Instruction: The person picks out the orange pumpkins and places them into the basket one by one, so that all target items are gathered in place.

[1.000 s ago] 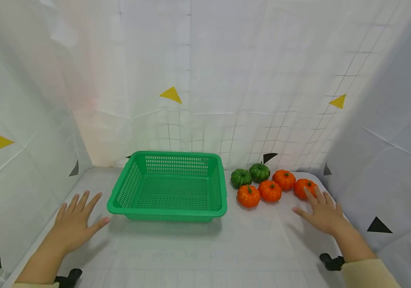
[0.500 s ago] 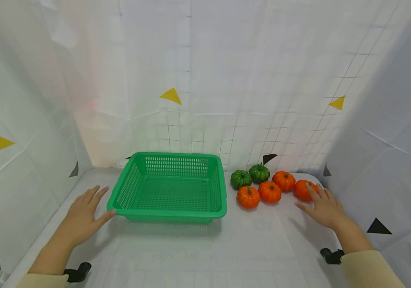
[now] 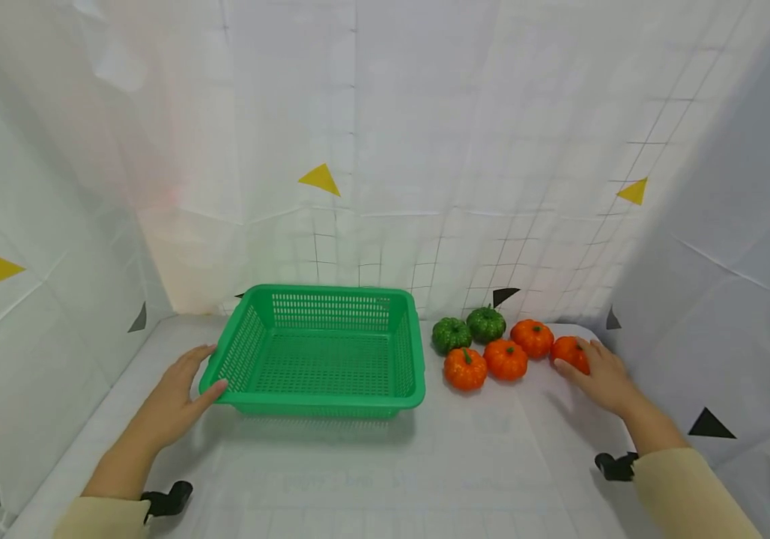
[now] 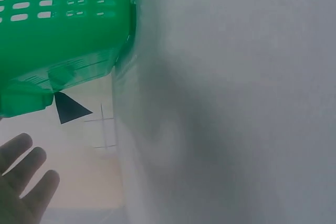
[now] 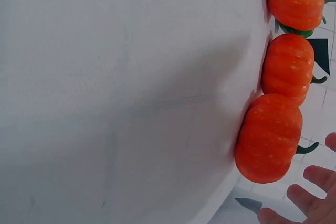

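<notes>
The left hand (image 3: 172, 400) lay with straight, relaxed fingers against the near left corner of the green perforated plastic basket (image 3: 317, 352), thumb tip touching its rim, gripping nothing. The basket stood on the white table (image 3: 385, 464). To its right sat two small green pumpkins (image 3: 451, 333) and four small orange pumpkins (image 3: 505, 358). The right hand (image 3: 601, 378) had loosely spread fingers touching the rightmost orange pumpkin (image 3: 565, 350), not closed round it.

basket (image 3: 320, 352) looks like glossy perforated plastic, the orange pumpkins (image 3: 505, 358) are smooth, slightly speckled plastic, and the tabletop (image 3: 425, 464) is covered in matt, creased white cloth.
</notes>
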The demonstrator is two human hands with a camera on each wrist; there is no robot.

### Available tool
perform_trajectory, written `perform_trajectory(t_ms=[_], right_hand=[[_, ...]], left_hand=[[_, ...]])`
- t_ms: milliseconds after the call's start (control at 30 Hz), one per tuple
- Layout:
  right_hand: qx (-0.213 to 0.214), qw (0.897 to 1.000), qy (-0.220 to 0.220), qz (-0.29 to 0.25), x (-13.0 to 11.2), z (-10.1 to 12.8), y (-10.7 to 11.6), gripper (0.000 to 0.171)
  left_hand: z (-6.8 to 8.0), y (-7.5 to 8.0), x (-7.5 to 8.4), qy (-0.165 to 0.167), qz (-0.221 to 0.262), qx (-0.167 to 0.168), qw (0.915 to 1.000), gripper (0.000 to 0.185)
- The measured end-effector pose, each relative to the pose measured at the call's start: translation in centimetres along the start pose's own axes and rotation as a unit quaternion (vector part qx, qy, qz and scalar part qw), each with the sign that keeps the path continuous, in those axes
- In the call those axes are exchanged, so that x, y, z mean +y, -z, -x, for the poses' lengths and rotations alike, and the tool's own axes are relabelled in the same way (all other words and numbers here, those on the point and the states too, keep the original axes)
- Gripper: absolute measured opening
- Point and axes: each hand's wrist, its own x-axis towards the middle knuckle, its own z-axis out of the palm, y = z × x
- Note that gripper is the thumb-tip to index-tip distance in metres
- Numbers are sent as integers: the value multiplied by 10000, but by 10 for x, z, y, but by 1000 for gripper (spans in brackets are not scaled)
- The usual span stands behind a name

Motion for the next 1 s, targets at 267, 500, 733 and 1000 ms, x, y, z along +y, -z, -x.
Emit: perform_trajectory(t_ms=[267, 500, 733, 1000], right_hand=[[134, 9999, -69, -77, 15, -13, -5, 86], [132, 9992, -225, -293, 27, -22, -5, 88], [90, 9979, -553, -329, 39, -29, -9, 94], [-1, 9968, -623, -493, 39, -31, -11, 93]], left_hand=[[2, -9, 0, 371, 1147, -69, 9927, 66], [3, -10, 5, 508, 1824, -148, 9818, 64], [3, -12, 6, 659, 2219, -221, 9726, 65], [5, -12, 3, 662, 2502, -329, 9654, 65]])
